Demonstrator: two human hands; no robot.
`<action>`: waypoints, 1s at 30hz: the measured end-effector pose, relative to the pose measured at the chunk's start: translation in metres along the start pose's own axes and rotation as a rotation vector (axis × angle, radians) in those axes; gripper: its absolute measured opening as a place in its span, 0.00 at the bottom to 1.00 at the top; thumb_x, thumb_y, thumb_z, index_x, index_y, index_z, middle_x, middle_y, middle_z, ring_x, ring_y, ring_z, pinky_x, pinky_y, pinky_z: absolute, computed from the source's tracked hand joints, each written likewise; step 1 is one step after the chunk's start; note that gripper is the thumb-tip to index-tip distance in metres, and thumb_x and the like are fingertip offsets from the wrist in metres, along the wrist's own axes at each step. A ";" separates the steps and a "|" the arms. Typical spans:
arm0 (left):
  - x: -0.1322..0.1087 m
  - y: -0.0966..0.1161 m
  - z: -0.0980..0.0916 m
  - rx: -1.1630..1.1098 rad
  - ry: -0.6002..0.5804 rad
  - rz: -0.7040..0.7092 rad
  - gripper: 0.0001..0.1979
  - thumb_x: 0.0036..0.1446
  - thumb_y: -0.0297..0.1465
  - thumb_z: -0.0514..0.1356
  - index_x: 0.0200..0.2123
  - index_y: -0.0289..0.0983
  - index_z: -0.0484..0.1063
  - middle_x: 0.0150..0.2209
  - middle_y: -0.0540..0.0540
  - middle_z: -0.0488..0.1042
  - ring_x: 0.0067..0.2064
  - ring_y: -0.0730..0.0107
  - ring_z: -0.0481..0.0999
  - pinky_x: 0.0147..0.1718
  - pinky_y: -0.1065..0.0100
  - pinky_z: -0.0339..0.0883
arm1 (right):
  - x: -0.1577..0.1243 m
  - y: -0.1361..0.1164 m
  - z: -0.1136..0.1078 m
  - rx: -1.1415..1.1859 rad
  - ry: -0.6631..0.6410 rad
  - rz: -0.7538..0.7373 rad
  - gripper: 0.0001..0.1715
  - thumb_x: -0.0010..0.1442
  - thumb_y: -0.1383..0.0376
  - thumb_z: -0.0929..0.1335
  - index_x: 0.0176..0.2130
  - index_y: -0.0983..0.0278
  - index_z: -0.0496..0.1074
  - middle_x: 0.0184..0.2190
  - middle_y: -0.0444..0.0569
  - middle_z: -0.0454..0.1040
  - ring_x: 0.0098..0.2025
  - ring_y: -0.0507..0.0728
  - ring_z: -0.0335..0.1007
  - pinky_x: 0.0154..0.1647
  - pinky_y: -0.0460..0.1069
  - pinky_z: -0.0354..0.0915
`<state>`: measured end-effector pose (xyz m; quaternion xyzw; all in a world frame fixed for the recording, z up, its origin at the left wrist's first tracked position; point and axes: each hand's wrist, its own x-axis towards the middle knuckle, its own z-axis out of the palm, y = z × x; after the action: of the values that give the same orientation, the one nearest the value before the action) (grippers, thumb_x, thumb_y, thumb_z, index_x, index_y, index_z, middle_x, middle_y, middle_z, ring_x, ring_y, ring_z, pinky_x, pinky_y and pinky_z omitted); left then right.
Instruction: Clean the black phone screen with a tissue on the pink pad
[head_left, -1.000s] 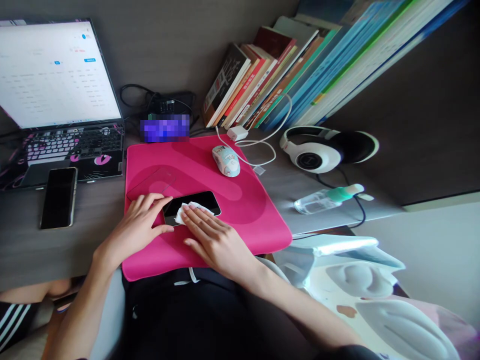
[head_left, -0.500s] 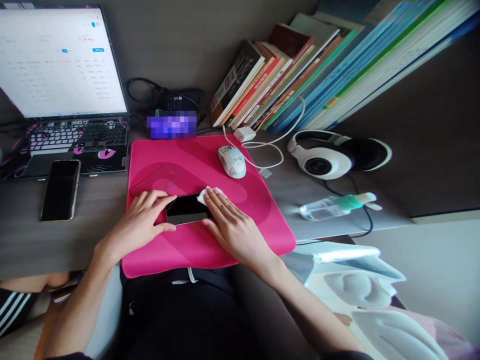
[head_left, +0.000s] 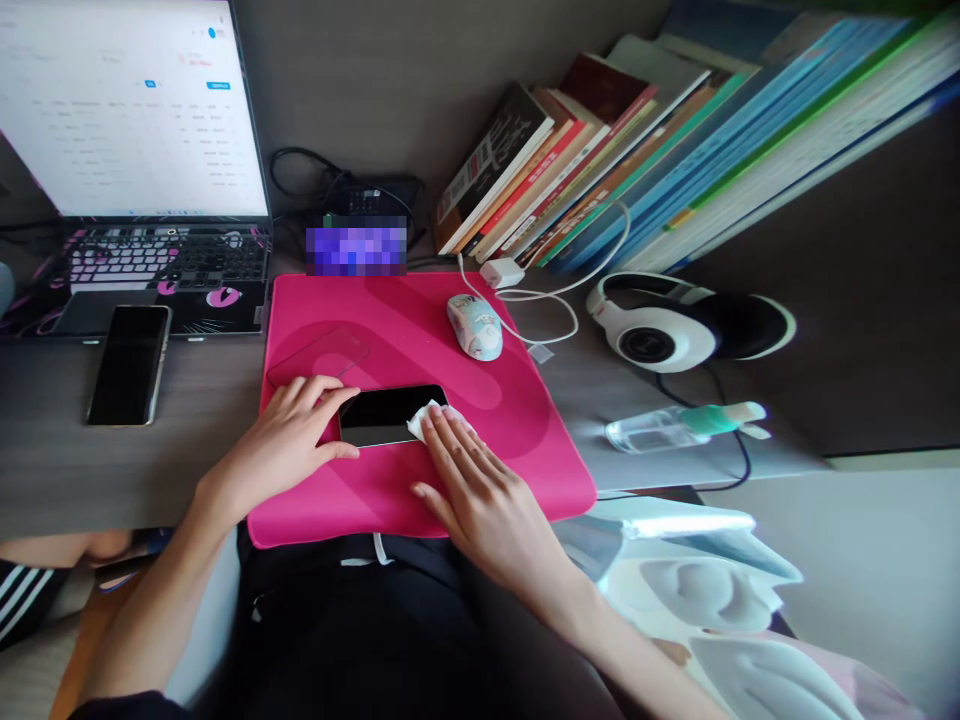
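Observation:
A black smartphone (head_left: pixel 382 415) lies face up on the pink mouse mat (head_left: pixel 420 500). My left hand (head_left: pixel 277 435) steadies its left end, thumb at the near edge and fingers at the far edge. Under the flat fingertips of my right hand (head_left: pixel 480 485) a white tissue (head_left: pixel 426 418) is pressed onto the right end of the screen; the right thumb sticks out below the phone. A thin clear rectangle (head_left: pixel 330 358), like a transparent phone case or film, lies on the mat just beyond my left hand.
At the left are an open laptop (head_left: pixel 150 280) and a second phone (head_left: pixel 129 365). A patterned mouse (head_left: pixel 475 327) sits on the mat's far right. Beyond stand a charger with cable (head_left: pixel 502 272) and books (head_left: pixel 570 170); headphones (head_left: pixel 652 335) and a spray bottle (head_left: pixel 675 425) are at the right.
My right hand has slid the tissue toward me, down the phone's right end, uncovering the far right corner. My left hand keeps its hold. The whole view has shifted slightly.

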<state>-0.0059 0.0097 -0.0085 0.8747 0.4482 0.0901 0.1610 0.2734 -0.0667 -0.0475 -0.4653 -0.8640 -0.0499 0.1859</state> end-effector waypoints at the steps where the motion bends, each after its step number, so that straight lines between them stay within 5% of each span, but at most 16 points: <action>1: 0.000 0.000 0.000 -0.002 0.002 0.003 0.33 0.69 0.44 0.64 0.72 0.49 0.59 0.66 0.43 0.66 0.64 0.51 0.67 0.66 0.48 0.63 | -0.002 -0.002 -0.001 -0.004 -0.004 0.000 0.48 0.76 0.59 0.65 0.79 0.73 0.37 0.74 0.70 0.57 0.77 0.72 0.52 0.70 0.66 0.69; 6: 0.000 -0.001 0.001 -0.021 -0.006 -0.004 0.34 0.69 0.44 0.64 0.73 0.49 0.59 0.66 0.44 0.66 0.64 0.51 0.67 0.65 0.48 0.63 | 0.005 0.001 0.001 0.029 -0.010 -0.017 0.46 0.76 0.59 0.65 0.79 0.72 0.38 0.74 0.68 0.57 0.77 0.71 0.53 0.71 0.66 0.68; 14: 0.001 -0.002 0.000 -0.028 -0.006 0.003 0.34 0.68 0.42 0.65 0.73 0.49 0.60 0.65 0.42 0.67 0.64 0.50 0.67 0.66 0.48 0.62 | 0.046 0.015 0.022 0.047 0.024 0.007 0.38 0.76 0.56 0.64 0.73 0.79 0.59 0.72 0.69 0.61 0.76 0.71 0.57 0.74 0.65 0.64; 24: -0.002 0.003 0.002 0.025 0.014 0.015 0.32 0.70 0.44 0.62 0.72 0.42 0.61 0.66 0.40 0.67 0.63 0.49 0.68 0.66 0.47 0.63 | 0.021 -0.017 0.007 0.015 -0.003 -0.036 0.50 0.76 0.52 0.64 0.78 0.77 0.39 0.74 0.73 0.57 0.77 0.73 0.52 0.72 0.68 0.66; 30: -0.001 0.002 0.003 -0.014 0.002 0.015 0.32 0.70 0.44 0.63 0.72 0.43 0.60 0.66 0.41 0.67 0.63 0.50 0.68 0.65 0.48 0.64 | 0.014 -0.023 0.005 0.041 -0.009 -0.055 0.50 0.76 0.53 0.65 0.79 0.75 0.37 0.74 0.70 0.58 0.76 0.72 0.53 0.71 0.67 0.68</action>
<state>-0.0041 0.0068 -0.0109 0.8768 0.4412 0.0950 0.1660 0.2463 -0.0669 -0.0446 -0.4378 -0.8781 -0.0350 0.1900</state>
